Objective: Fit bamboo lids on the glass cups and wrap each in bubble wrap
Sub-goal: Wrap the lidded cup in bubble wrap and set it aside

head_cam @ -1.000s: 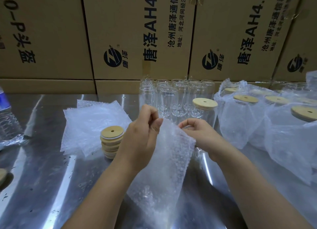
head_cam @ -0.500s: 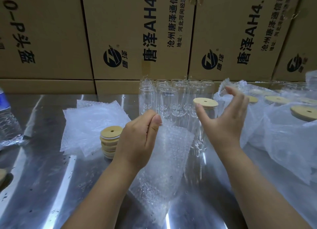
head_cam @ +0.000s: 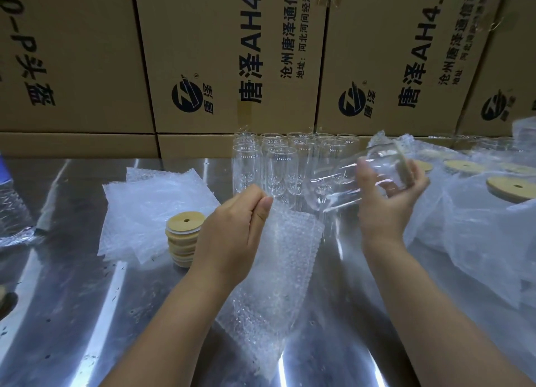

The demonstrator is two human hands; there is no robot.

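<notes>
A second ago the right hand (head_cam: pixel 383 204) pinched the clear bubble wrap sheet (head_cam: pixel 278 270), then it let go and reached for the tall clear glass cup with the round bamboo lid (head_cam: pixel 338 179). Now the right hand grips that cup. The cup has come up off the shiny metal table (head_cam: pixel 87 299) and is tipped over, with its lid end to the right.
</notes>
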